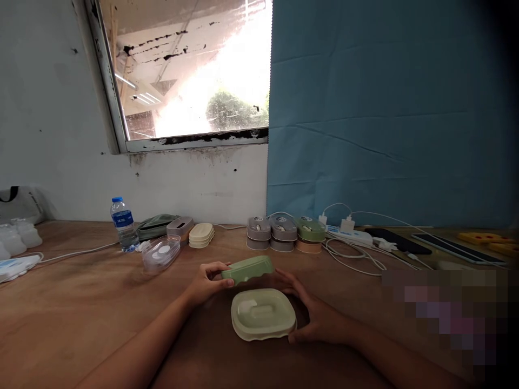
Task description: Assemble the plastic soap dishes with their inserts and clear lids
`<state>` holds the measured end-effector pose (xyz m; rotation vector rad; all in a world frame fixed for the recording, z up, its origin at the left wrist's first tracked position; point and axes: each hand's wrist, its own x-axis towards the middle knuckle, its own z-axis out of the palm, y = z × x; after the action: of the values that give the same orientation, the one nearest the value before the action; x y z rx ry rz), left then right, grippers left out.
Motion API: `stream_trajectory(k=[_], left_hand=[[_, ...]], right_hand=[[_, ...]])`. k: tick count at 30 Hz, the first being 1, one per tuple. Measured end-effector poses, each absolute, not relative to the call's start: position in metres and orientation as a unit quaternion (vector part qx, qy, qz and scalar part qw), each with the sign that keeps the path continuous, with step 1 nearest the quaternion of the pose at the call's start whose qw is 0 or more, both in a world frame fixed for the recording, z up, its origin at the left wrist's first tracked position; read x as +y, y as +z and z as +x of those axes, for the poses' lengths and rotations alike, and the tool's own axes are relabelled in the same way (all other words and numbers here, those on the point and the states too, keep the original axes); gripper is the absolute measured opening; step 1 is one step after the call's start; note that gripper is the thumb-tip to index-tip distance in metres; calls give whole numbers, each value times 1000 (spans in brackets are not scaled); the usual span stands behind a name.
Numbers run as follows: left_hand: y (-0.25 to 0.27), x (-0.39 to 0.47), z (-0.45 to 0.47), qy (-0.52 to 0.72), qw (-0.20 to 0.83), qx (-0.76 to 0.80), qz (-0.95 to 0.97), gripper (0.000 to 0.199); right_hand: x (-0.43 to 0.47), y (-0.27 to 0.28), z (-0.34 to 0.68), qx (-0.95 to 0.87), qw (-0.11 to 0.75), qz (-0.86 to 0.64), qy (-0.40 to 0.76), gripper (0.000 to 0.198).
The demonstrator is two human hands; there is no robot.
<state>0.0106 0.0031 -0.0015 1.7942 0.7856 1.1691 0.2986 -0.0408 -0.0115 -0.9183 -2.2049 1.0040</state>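
Note:
My left hand is closed on one end of a green plastic piece, like a shallow box or lid with rounded corners, held tilted above the table. Below it lies a pale green oval dish-like piece with a raised rim and a raised oblong in its middle. My right hand curves around the dish's right side, fingers spread, the thumb by its near right corner. Whether the thumb presses on the rim I cannot tell.
Along the back stand stacked oval boxes, cream lids, a clear container, a grey-pink box and a water bottle. White cables, a power strip and a dark tablet lie on the right.

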Motion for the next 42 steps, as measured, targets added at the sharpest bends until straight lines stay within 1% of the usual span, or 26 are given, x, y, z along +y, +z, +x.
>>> stream_trajectory(k=[6, 11, 17, 21, 25, 32, 37, 42], left_hand=[[2, 5, 6, 465, 217, 418, 749, 29], [4, 7, -1, 457, 98, 427, 774, 25], [1, 17, -17, 376, -39, 438, 816, 19], [6, 19, -27, 311, -114, 460, 823, 19], [12, 18, -35, 263, -141, 522, 799, 19], [23, 13, -38, 179, -131, 632, 743, 20], [24, 14, -40, 147, -101, 649, 740, 19], [15, 20, -48, 161, -76, 646, 742, 22]], right_hand=[[-41, -11, 299, -816, 264, -355, 373, 100], [-43, -8, 299, -818, 252, -363, 369, 95], [-46, 0, 298, -844, 233, -353, 329, 75], [-46, 1, 297, -850, 203, -367, 320, 67], [-46, 2, 296, -847, 194, -373, 324, 63], [-47, 4, 296, -849, 176, -378, 324, 61], [-48, 6, 295, -847, 186, -374, 328, 59], [-49, 7, 295, -847, 196, -367, 330, 55]])
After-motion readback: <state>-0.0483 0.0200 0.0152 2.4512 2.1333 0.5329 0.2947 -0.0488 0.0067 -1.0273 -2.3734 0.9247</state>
